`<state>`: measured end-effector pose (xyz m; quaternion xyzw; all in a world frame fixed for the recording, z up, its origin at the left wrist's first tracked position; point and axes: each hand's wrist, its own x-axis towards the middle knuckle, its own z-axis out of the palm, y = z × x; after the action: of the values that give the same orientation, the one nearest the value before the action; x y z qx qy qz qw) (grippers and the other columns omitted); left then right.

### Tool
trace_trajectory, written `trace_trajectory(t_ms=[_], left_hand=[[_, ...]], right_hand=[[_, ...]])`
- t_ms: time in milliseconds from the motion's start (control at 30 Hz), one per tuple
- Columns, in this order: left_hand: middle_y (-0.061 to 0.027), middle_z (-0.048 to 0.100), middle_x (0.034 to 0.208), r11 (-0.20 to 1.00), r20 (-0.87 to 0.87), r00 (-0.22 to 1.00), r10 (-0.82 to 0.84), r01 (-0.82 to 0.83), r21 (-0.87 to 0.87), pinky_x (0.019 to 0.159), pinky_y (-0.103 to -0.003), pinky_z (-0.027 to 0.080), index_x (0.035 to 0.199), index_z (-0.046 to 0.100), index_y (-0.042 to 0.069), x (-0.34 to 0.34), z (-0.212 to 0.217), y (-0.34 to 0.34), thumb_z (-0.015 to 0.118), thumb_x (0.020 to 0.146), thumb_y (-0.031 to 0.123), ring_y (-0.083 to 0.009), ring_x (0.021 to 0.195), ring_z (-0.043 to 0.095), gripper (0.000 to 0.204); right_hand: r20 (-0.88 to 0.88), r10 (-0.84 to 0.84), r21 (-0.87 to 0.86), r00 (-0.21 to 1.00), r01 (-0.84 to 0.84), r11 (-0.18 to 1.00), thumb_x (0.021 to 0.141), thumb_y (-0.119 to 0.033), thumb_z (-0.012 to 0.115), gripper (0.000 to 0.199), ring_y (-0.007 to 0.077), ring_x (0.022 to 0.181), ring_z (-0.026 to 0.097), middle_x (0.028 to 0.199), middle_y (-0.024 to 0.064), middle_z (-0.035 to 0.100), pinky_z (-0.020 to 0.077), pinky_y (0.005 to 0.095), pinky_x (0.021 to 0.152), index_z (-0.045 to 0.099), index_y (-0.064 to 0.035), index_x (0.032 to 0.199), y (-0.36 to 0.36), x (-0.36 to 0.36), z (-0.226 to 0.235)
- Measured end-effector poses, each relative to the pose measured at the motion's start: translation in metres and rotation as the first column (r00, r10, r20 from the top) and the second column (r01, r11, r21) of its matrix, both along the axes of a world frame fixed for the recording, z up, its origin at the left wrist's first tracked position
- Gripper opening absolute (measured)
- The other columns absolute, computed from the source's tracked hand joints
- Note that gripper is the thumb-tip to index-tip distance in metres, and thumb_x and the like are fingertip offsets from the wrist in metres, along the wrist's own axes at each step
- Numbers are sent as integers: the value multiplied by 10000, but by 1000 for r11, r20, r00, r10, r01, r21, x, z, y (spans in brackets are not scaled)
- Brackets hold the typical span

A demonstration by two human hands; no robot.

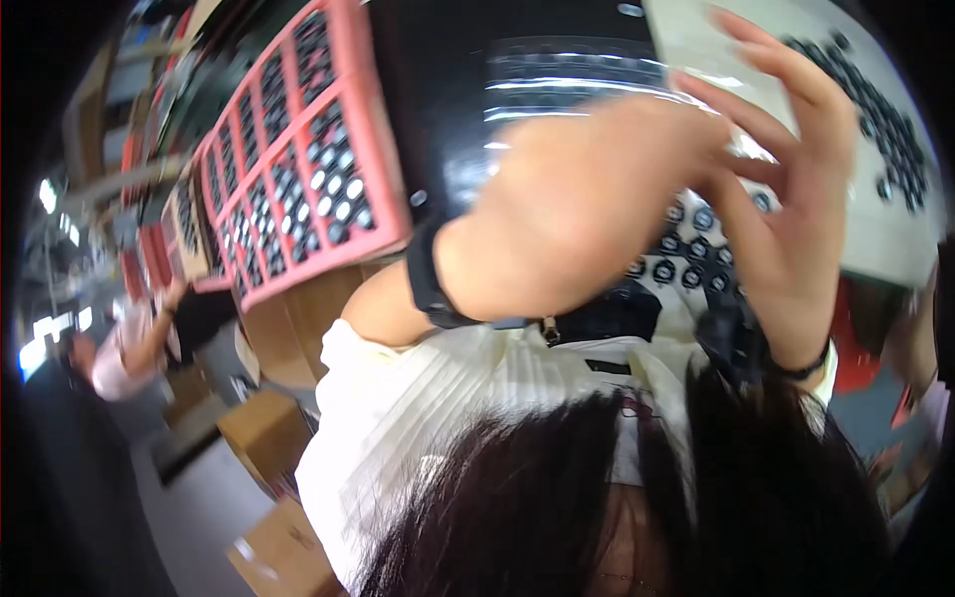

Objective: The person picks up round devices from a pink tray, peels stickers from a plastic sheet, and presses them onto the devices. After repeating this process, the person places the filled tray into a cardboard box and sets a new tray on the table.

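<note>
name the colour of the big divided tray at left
Pink; the tray shows best in the head view.

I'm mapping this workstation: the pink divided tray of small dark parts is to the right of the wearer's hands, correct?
Wrong side: the head view shows the pink divided tray of small dark parts to the left of the left hand and right hand.

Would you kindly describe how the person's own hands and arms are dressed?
The left hand is ungloved, with a wide black band, perhaps a watch, at its wrist. The right hand is also ungloved, with a thin dark band at the wrist. The left sleeve is loose and cream-white. Both hands are blurred, hiding finer detail.
</note>
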<state>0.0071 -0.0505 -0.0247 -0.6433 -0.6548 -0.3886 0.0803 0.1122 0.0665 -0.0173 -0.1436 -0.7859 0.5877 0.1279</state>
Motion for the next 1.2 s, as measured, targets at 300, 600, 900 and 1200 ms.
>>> trace_trajectory(t_ms=[300,600,900,1200], left_hand=[[-37,615,874,888,477,799,365,-145,-437,589,-212,463,1008,598,33,-33,5,-104,599,708,5,-114,716,591,302],[-25,561,712,512,385,341,857,-636,-577,551,-198,419,999,594,9,-76,-31,-267,528,768,-20,-75,580,525,242],[-34,568,698,554,478,290,829,-546,-629,534,-187,400,982,567,-29,-90,-39,-266,533,777,-29,-70,557,505,208],[-39,584,699,452,580,117,806,-755,-476,465,-191,371,990,551,-24,-83,-59,-253,558,779,-5,-61,502,462,212]], right_hand=[[-80,66,-14,995,-68,998,719,-58,622,771,273,1099,452,1338,139,271,409,354,871,173,-103,1344,2,13,-45],[99,-56,-166,993,72,983,792,-39,535,602,236,1096,444,1313,143,318,372,309,883,249,-64,1320,38,43,-86],[97,-48,-175,994,65,982,797,-42,532,549,191,1078,448,1310,103,338,353,275,889,297,-45,1293,28,31,-95],[203,-84,-157,976,117,981,830,-26,478,515,190,1087,461,1335,108,307,369,274,892,269,-29,1301,37,41,-100]])
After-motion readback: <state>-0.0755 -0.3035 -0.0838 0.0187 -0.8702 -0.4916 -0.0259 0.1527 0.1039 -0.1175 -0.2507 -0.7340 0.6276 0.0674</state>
